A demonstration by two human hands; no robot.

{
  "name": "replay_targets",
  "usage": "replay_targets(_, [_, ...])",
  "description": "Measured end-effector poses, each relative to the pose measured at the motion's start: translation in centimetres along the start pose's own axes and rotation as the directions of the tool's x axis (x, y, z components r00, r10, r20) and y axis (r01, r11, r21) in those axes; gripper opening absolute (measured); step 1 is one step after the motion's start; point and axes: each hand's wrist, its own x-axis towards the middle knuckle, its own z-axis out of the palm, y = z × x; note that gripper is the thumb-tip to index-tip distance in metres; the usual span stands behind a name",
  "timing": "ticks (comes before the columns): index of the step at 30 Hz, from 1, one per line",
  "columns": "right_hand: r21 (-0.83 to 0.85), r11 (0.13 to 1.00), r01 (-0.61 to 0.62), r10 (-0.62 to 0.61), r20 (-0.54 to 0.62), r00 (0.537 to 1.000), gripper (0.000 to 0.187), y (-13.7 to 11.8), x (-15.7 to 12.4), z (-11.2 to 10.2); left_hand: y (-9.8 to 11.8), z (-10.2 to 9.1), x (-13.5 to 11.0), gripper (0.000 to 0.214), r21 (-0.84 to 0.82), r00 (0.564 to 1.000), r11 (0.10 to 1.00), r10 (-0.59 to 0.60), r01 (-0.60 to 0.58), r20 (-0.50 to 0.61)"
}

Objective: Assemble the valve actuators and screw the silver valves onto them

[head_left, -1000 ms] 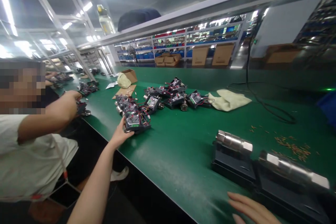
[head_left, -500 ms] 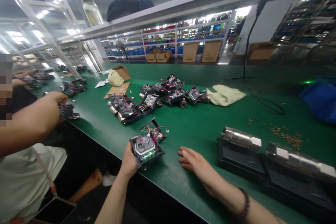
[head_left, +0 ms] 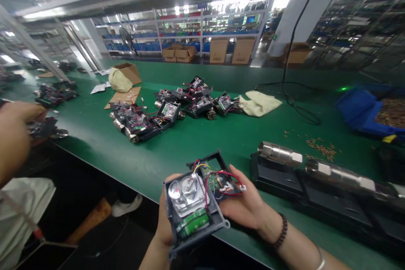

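Both my hands hold one open electronic module [head_left: 196,200] at the near edge of the green table [head_left: 221,143]. It is a dark plastic case with a clear round part, a green piece, a small circuit board and red, yellow and black wires. My left hand [head_left: 164,223] grips its left side from below. My right hand [head_left: 245,202] cups its right half, thumb by the loose red wires.
A pile of similar modules [head_left: 164,109] lies further back, beside a pale cloth [head_left: 261,103]. Two black units with metal cylinders [head_left: 316,177] stand at my right. A blue bin [head_left: 370,112] and scattered small parts are far right. Another person's hand [head_left: 15,135] works at the left.
My left hand took a module from the pile and drew it to the table's near edge. My right hand came across and took hold of its right side. The view tilted down.
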Motion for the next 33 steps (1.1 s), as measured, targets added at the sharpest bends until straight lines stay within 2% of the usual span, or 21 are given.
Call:
replay_targets(2, [-0.016, 0.999, 0.035, -0.035, 0.025, 0.999, 0.049, -0.7, -0.7, 0.4, 0.5, 0.7, -0.3, 0.035, -0.083, 0.995, 0.994, 0.067, -0.072, -0.069])
replay_targets(5, [-0.035, 0.986, 0.160, -0.162, -0.052, 0.985, 0.043, -2.4, -1.3, 1.2, 0.5, 2.7, -0.9, 0.039, -0.139, 0.966, 0.981, 0.102, -0.138, -0.240])
replay_targets(8, [-0.028, 0.958, 0.285, -0.285, -0.154, 0.946, 0.038, -4.0, -1.1, 2.1, -0.6, 5.4, -1.9, 0.043, -0.067, 0.889, 0.994, 0.041, -0.081, -0.456])
replay_targets(10, [-0.009, 0.949, 0.316, -0.308, -0.260, 0.915, 0.033, -4.7, -0.8, 2.5, -1.5, 7.0, -2.9, 0.045, 0.045, 0.863, 0.999, 0.046, -0.027, -0.503])
replay_targets(13, [0.049, 0.940, 0.338, -0.288, -0.419, 0.861, 0.029, -5.2, -0.5, 2.9, -2.3, 7.8, -4.8, 0.050, 0.269, 0.912, 0.962, 0.151, -0.046, -0.383])
replay_targets(15, [0.088, 0.930, 0.358, -0.279, -0.466, 0.840, 0.031, -5.3, -0.4, 3.0, -2.1, 7.0, -5.6, 0.050, 0.399, 0.941, 0.910, 0.228, -0.115, -0.249])
replay_targets(16, [0.106, 0.927, 0.360, -0.274, -0.466, 0.842, 0.032, -5.4, -0.5, 2.9, -1.6, 6.2, -5.6, 0.050, 0.449, 0.942, 0.879, 0.271, -0.159, -0.197])
replay_targets(18, [0.131, 0.925, 0.357, -0.268, -0.443, 0.856, 0.033, -5.4, -0.6, 2.7, 0.2, 4.3, -4.8, 0.049, 0.526, 0.909, 0.802, 0.399, -0.283, -0.119])
replay_targets(19, [0.139, 0.924, 0.355, -0.268, -0.427, 0.864, 0.033, -5.4, -0.6, 2.6, 1.5, 3.3, -4.0, 0.048, 0.554, 0.870, 0.749, 0.486, -0.363, -0.088])
replay_targets(20, [0.143, 0.923, 0.356, -0.271, -0.413, 0.870, 0.033, -5.4, -0.6, 2.5, 3.1, 2.5, -2.9, 0.045, 0.565, 0.807, 0.675, 0.590, -0.474, -0.027])
replay_targets(22, [0.145, 0.922, 0.359, -0.280, -0.391, 0.877, 0.034, -5.3, -0.6, 2.3, 6.7, 1.8, -0.5, 0.040, 0.436, 0.597, 0.481, 0.782, -0.760, 0.178])
replay_targets(23, [0.145, 0.923, 0.357, -0.281, -0.381, 0.881, 0.035, -5.2, -0.6, 2.3, 8.5, 1.9, 0.6, 0.038, 0.330, 0.498, 0.385, 0.762, -0.862, 0.413])
replay_targets(24, [0.149, 0.925, 0.348, -0.275, -0.369, 0.888, 0.037, -5.2, -0.7, 2.3, 10.3, 2.4, 1.7, 0.036, 0.237, 0.367, 0.281, 0.692, -0.930, 0.621])
replay_targets(25, [0.157, 0.929, 0.337, -0.264, -0.361, 0.895, 0.039, -5.2, -0.7, 2.3, 11.9, 3.0, 2.6, 0.031, 0.172, 0.244, 0.176, 0.604, -0.969, 0.759])
replay_targets(26, [0.166, 0.930, 0.328, -0.253, -0.357, 0.899, 0.040, -5.1, -0.7, 2.3, 13.3, 3.8, 3.3, 0.026, 0.135, 0.161, 0.087, 0.531, -0.987, 0.832])
replay_targets(27, [0.177, 0.930, 0.324, -0.246, -0.357, 0.901, 0.040, -5.1, -0.8, 2.3, 14.4, 4.6, 4.0, 0.022, 0.110, 0.098, 0.000, 0.458, -0.994, 0.883])
replay_targets(28, [0.186, 0.926, 0.329, -0.247, -0.360, 0.899, 0.039, -5.1, -0.8, 2.3, 15.2, 5.3, 4.5, 0.018, 0.107, 0.067, -0.076, 0.412, -0.991, 0.909])
replay_targets(30, [0.198, 0.909, 0.365, -0.275, -0.371, 0.887, 0.036, -4.9, -0.7, 2.3, 16.2, 6.2, 5.4, 0.017, 0.132, 0.060, -0.166, 0.383, -0.977, 0.922])
replay_targets(31, [0.200, 0.899, 0.388, -0.296, -0.376, 0.878, 0.034, -4.8, -0.7, 2.2, 16.4, 6.4, 5.8, 0.017, 0.161, 0.081, -0.169, 0.402, -0.972, 0.912])
replay_targets(32, [0.204, 0.891, 0.405, -0.310, -0.378, 0.872, 0.032, -4.7, -0.6, 2.2, 16.5, 6.5, 6.2, 0.016, 0.205, 0.128, -0.133, 0.437, -0.970, 0.890])
replay_targets(33, [0.206, 0.885, 0.417, -0.321, -0.379, 0.868, 0.031, -4.6, -0.5, 2.2, 16.5, 6.5, 6.4, 0.013, 0.259, 0.202, -0.059, 0.471, -0.964, 0.859])
